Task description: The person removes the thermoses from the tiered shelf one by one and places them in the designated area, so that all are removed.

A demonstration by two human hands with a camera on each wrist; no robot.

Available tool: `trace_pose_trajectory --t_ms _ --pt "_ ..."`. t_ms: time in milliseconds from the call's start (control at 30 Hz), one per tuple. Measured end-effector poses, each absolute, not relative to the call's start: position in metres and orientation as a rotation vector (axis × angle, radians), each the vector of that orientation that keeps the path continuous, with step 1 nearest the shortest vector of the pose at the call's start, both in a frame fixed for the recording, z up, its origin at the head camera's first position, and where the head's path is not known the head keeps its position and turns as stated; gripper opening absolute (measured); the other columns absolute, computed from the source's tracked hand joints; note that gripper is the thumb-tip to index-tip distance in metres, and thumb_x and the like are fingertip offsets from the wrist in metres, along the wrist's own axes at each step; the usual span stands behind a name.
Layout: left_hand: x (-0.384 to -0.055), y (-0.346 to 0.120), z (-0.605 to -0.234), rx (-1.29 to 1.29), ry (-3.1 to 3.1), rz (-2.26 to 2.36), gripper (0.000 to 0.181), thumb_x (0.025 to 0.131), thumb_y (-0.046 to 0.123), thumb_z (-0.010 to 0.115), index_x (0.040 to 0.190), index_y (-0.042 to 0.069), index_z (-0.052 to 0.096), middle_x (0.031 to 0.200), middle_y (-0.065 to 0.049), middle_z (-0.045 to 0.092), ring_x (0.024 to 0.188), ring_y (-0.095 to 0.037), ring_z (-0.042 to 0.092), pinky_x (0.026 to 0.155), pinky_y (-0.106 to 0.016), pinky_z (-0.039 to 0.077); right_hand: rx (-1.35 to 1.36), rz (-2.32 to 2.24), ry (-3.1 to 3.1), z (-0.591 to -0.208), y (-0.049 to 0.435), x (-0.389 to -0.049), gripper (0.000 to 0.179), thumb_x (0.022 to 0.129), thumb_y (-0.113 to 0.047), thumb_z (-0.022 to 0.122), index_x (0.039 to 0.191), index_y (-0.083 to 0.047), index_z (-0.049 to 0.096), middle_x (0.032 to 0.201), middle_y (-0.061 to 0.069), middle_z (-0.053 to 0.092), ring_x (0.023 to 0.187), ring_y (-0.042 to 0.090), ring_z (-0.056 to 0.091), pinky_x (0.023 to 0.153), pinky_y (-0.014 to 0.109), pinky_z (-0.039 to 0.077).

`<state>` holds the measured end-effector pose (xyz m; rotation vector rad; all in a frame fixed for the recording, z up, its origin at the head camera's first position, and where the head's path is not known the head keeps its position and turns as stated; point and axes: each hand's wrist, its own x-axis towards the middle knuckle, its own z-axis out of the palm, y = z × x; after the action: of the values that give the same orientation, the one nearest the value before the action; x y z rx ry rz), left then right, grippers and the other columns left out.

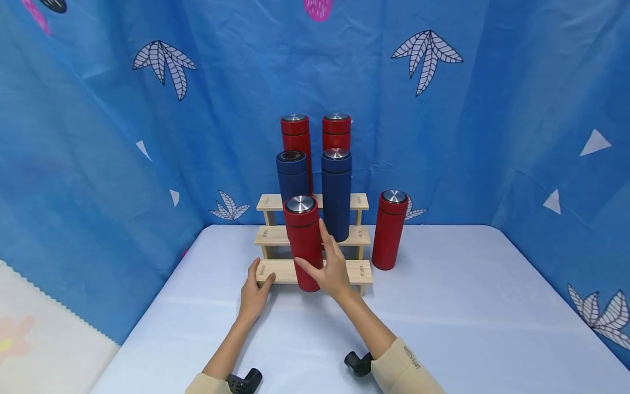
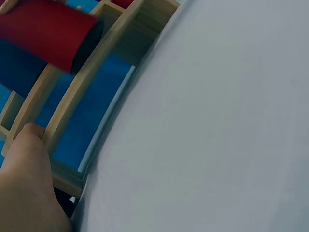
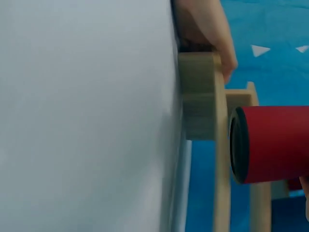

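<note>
Sleeves, then hands; gripped red bottle near-upright, lid up.

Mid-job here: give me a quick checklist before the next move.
1. Right hand gripping the front red bottle: ok.
2. Left hand on the left end of the bottom step: ok.
3. Front red bottle seated on that step: not ok; its dark underside shows in both wrist views.
4. Right blue bottle standing on the middle step: ok.
5. Base of the left blue bottle: cannot tell; hidden behind the front red bottle.
</note>
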<state>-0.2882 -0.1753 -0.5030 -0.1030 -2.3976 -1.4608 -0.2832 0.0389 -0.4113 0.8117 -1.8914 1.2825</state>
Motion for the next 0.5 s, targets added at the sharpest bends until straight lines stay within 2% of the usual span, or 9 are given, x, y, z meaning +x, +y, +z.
trace_pose_trajectory --t_ms 100,300,433,500 --pt "-0.289 -0.176 -0.504 -0.102 -2.394 -1.468 0.068 0.093 0.036 0.054 0.145 0.007 0.021 0.144 -0.022 0.03 0.133 -0.037 0.026 0.106 -0.051 0.022 0.806 1.256 -1.845 -0.399 0.051 -0.273 0.092 0.075 -0.012 0.077 0.148 -0.017 0.02 0.127 0.011 0.047 0.11 0.022 0.051 0.079 0.033 0.052" --pt "-0.29 -0.173 -0.508 -0.111 -2.389 -1.479 0.069 0.093 0.037 0.054 0.144 0.005 0.021 0.144 -0.023 0.03 0.132 -0.037 0.027 0.106 -0.05 0.023 0.795 1.251 -1.672 -0.356 0.087 -0.243 0.089 0.067 0.011 0.074 0.14 0.004 0.025 0.124 0.023 0.047 0.108 0.031 0.05 0.082 0.032 0.051" --pt "-0.289 -0.173 -0.506 -0.114 -2.38 -1.473 0.069 0.093 0.036 0.054 0.144 0.004 0.022 0.144 -0.023 0.03 0.132 -0.037 0.028 0.106 -0.05 0.024 0.731 1.236 -1.623 -0.342 0.121 -0.238 0.09 0.067 0.016 0.071 0.141 0.005 0.021 0.123 0.026 0.047 0.112 0.024 0.049 0.087 0.023 0.047" --pt "-0.29 -0.174 -0.504 -0.11 -2.376 -1.464 0.069 0.093 0.036 0.054 0.144 0.004 0.022 0.144 -0.023 0.031 0.132 -0.037 0.028 0.106 -0.05 0.024 0.675 1.205 -1.619 -0.337 0.139 -0.238 0.09 0.068 0.016 0.069 0.141 0.004 0.019 0.125 0.026 0.046 0.113 0.021 0.048 0.088 0.022 0.046"
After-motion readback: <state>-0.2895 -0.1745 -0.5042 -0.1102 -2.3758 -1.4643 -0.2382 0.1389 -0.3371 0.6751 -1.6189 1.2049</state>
